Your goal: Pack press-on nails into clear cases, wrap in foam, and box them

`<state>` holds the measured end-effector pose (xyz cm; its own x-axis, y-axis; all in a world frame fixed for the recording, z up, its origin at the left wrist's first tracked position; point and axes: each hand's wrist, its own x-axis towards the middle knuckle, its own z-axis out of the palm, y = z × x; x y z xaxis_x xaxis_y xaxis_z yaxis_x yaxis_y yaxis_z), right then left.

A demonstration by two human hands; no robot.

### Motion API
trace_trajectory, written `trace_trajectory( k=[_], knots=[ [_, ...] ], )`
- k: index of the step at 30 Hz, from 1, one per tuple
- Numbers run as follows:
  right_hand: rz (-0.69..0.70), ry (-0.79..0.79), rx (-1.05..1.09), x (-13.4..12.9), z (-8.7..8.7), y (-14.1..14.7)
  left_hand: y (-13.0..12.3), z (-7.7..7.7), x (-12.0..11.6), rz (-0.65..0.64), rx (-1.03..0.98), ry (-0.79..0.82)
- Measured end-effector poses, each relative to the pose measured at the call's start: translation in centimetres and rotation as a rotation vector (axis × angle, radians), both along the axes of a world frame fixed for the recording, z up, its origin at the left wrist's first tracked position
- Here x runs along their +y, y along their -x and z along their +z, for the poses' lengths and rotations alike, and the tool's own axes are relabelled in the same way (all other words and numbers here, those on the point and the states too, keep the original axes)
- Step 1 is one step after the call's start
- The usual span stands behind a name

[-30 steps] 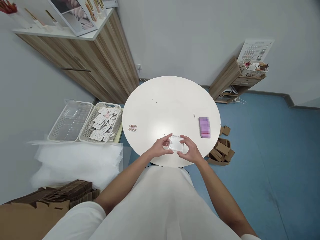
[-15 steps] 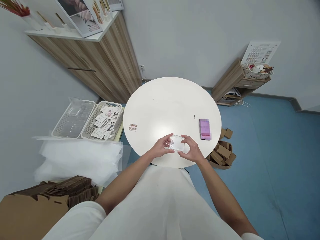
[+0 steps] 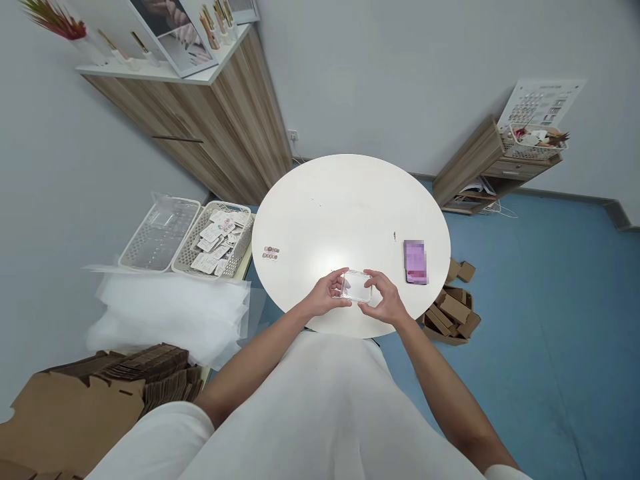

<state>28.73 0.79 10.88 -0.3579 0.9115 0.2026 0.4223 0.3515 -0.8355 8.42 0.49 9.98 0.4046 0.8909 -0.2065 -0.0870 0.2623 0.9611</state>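
Your left hand (image 3: 327, 295) and right hand (image 3: 384, 301) curled around a small clear plastic case (image 3: 357, 287), glossy, flat, round-cornered, at centre frame, above the near edge of the round white counter (image 3: 345, 207)

Both bare forearms are extended forward from the body and angled inward, so that the hands are brought close together in front of the torso. The left hand (image 3: 327, 295) is held with its fingers curled and its thumb raised toward the right hand. The right hand (image 3: 385, 301) is turned inward, with fingers bent and fingertips directed at the left hand. A small clear plastic case (image 3: 357, 286) is pinched between the two hands.
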Motion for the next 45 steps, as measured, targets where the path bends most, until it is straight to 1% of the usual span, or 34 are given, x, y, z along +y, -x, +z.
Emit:
trace_trajectory(
  k=[5, 8, 11, 15, 18, 23, 29, 31, 35, 38, 41, 45],
  knots=[
    [-0.029, 0.015, 0.030, -0.1, -0.4, -0.2, -0.4, 0.0, 0.3, -0.002, -0.025, 0.028],
    [-0.040, 0.055, 0.074, -0.1, -0.5, -0.2, -0.4, 0.0, 0.3, -0.012, -0.021, 0.019],
    [-0.056, 0.112, 0.135, 0.0, -0.4, -0.1, -0.4, 0.0, 0.3, -0.020, -0.007, 0.013],
    [-0.048, 0.147, 0.143, 0.4, 0.0, -0.1, -0.5, 0.1, 0.3, -0.027, -0.040, 0.043],
    [-0.059, 0.201, 0.190, 0.6, 0.0, -0.1, -0.5, 0.1, 0.5, -0.042, -0.045, 0.054],
    [-0.082, 0.235, 0.190, 0.4, -0.4, -0.1, 0.0, 0.0, 0.4, -0.026, -0.015, 0.129],
    [-0.060, 0.237, 0.149, 0.3, -0.4, -0.2, 0.6, -0.5, 0.1, 0.014, 0.010, 0.224],
    [-0.048, 0.291, 0.154, 0.5, -0.4, -0.4, 0.7, -0.8, 0.0, 0.012, 0.030, 0.228],
    [-0.077, 0.473, 0.243, 1.0, -0.8, -0.5, 0.9, -1.2, -0.6, 0.002, 0.046, 0.214],
    [-0.187, 0.601, 0.355, 1.3, -1.1, -0.2, 1.0, -1.5, -1.0, -0.013, 0.055, 0.198],
    [-0.302, 0.701, 0.424, 1.4, -1.2, 0.2, 0.9, -1.7, -1.3, -0.026, 0.065, 0.190],
    [-0.350, 0.788, 0.451, 1.2, -1.4, 0.3, 0.8, -1.8, -1.5, -0.024, 0.068, 0.193]
  ],
)
